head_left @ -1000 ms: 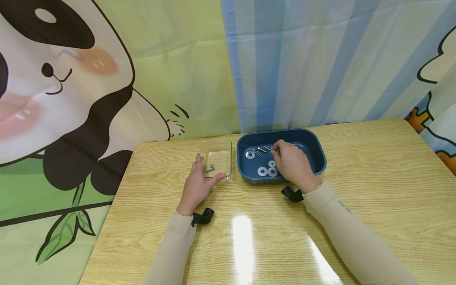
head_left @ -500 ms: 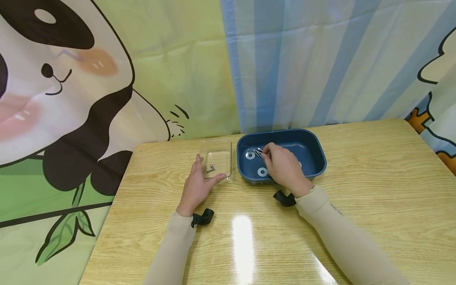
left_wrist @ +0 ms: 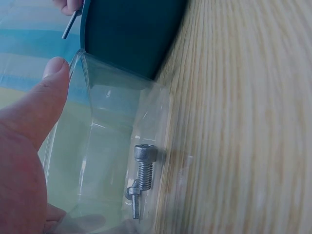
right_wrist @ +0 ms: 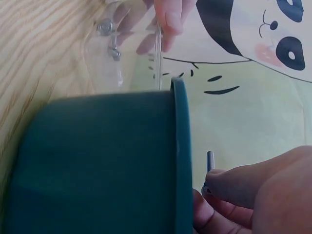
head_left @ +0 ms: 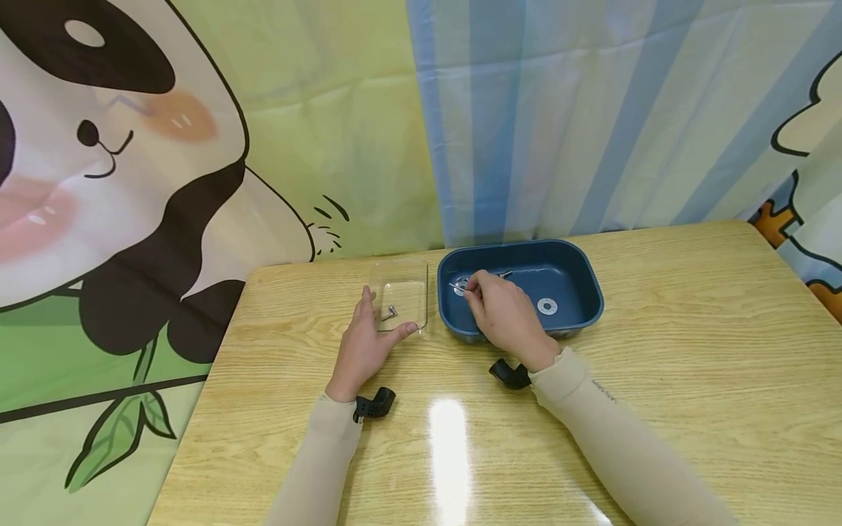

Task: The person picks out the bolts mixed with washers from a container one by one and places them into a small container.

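Observation:
My right hand (head_left: 506, 310) pinches a slim metal screw (right_wrist: 210, 161) between thumb and fingertips, over the left part of a dark blue tub (head_left: 564, 279). Part of the screw is hidden by the fingers. One washer (head_left: 547, 306) lies on the tub's floor, and another washer (head_left: 458, 287) shows partly behind the screw. Beyond the hand, more screws (head_left: 505, 275) are partly covered. With fingers and thumb extended, my left hand (head_left: 364, 347) touches a clear plastic box (left_wrist: 109, 146). Inside it lie a thick socket-head bolt (left_wrist: 145, 168) and a smaller bolt (left_wrist: 135, 204).
The tub stands just right of the clear box on a wooden table (head_left: 691, 351). A printed curtain (head_left: 559, 117) hangs behind the table's far edge. Each wrist wears a black camera mount (head_left: 376, 403).
My right hand has moved left inside the tub, and the screw in its fingertips now shows over the left washer. A washer on the right has come into sight. My left hand stays put.

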`<act>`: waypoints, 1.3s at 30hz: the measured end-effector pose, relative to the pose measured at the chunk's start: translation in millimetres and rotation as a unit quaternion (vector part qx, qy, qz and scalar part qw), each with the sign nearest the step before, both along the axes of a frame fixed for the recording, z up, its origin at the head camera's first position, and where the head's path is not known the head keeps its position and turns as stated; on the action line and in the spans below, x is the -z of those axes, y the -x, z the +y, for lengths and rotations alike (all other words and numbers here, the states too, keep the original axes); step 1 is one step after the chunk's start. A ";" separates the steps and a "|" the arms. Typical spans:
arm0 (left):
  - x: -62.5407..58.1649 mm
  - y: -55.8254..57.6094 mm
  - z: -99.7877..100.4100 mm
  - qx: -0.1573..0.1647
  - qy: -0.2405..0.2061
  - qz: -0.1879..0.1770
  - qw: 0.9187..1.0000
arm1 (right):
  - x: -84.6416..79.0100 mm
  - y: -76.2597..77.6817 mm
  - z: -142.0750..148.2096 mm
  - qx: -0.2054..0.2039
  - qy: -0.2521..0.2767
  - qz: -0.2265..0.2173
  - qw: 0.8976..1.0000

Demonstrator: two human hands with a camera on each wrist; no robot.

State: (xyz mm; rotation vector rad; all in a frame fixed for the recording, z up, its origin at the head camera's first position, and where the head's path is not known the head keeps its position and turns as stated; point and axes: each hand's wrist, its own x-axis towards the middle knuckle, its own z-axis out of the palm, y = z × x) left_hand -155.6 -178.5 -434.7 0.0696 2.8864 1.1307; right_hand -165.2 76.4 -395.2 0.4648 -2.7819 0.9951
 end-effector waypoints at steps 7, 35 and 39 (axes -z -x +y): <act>0.9 -1.3 -0.4 -0.002 -0.002 0.002 1.000 | 0.9 -2.8 -12.7 -0.008 0.000 0.007 1.000; 1.5 0.7 -0.2 0.002 0.004 0.010 1.000 | 9.3 -1.4 -44.4 -0.022 -0.006 0.039 0.999; 1.9 1.4 0.0 0.000 0.006 0.010 1.000 | 10.2 0.1 -48.7 -0.027 -0.006 0.043 0.999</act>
